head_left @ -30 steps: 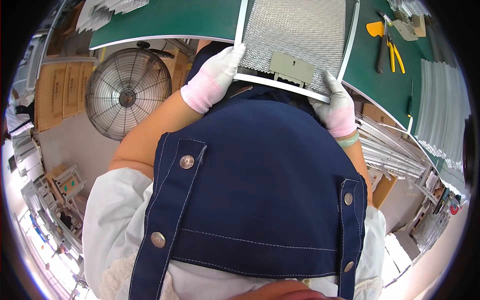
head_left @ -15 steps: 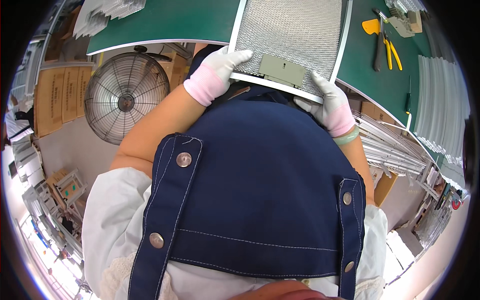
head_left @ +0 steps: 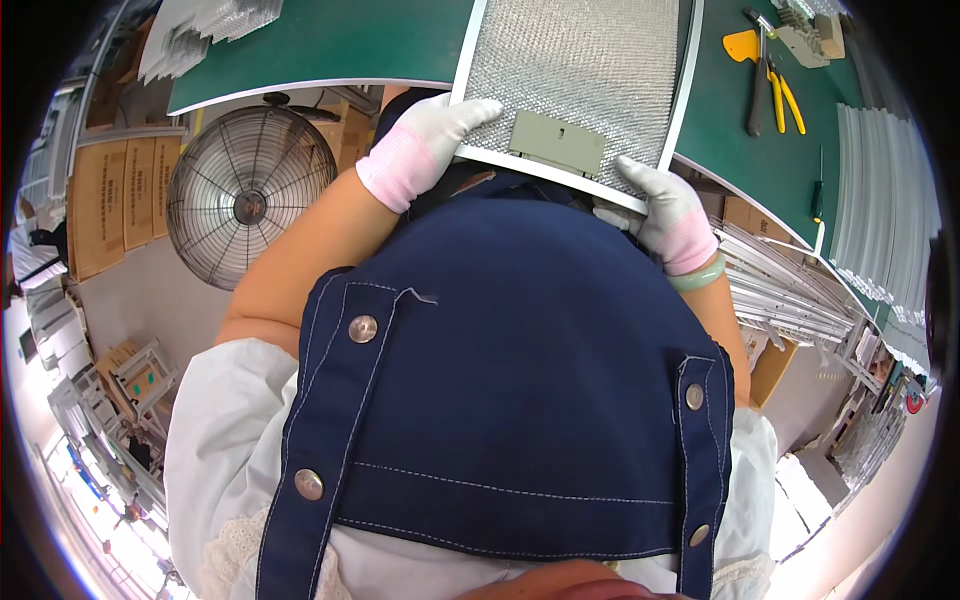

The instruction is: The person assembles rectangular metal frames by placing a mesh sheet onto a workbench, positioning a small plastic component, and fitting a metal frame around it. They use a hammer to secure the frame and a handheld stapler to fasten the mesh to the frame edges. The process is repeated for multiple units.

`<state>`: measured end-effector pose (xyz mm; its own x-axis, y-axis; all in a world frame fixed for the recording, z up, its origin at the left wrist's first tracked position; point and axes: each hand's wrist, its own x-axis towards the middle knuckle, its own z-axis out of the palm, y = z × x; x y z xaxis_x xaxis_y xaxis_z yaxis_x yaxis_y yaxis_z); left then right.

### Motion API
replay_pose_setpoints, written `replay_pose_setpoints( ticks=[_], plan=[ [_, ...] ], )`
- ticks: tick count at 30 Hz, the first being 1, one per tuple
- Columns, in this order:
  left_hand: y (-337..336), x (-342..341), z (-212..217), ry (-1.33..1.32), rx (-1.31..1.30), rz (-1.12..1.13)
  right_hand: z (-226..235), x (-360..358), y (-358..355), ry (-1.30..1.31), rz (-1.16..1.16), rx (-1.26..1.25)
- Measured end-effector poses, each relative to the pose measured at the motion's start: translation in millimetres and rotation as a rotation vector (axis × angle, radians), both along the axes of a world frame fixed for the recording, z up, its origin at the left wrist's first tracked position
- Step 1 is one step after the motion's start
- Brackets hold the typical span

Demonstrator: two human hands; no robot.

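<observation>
A mesh filter panel point(head_left: 575, 60) in a thin white metal frame lies partly over the green workbench, its near end overhanging toward my apron. On that near end sits a flat grey-green plastic piece point(head_left: 557, 143) with a small slot. My left hand point(head_left: 428, 135), in a white glove with a pink cuff, grips the frame's near left corner, thumb laid on top of the mesh. At the near right corner my right hand point(head_left: 662, 208), gloved alike, holds the frame with the thumb above and fingers tucked beneath. The undersides of both grips are hidden.
On the green bench point(head_left: 330, 45), yellow-handled pliers point(head_left: 786, 100), a dark-handled tool point(head_left: 757, 100) and a screwdriver point(head_left: 819, 190) lie right of the panel. White strips point(head_left: 885, 200) are stacked at the far right. A floor fan point(head_left: 250, 205) stands at left, metal bars point(head_left: 780, 285) below the bench at right.
The panel's near end has shifted slightly left with both hands still on it. The grey-green piece has moved along with it.
</observation>
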<state>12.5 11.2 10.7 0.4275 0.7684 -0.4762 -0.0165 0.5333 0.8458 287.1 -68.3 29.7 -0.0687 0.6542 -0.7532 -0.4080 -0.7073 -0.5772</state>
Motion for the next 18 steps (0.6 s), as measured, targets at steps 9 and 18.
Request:
replay_pose_setpoints(
  ticks=[9,18],
  plan=[
    [-1.3,0.3,-7.9,-0.134,-0.162,0.083,-10.3,-18.6,-0.6,-0.134,-0.241,0.135],
    [-4.5,7.7,-6.4,-0.043,-0.047,0.255,-10.8,-23.3,5.4,-0.090,-0.294,0.120]
  ],
)
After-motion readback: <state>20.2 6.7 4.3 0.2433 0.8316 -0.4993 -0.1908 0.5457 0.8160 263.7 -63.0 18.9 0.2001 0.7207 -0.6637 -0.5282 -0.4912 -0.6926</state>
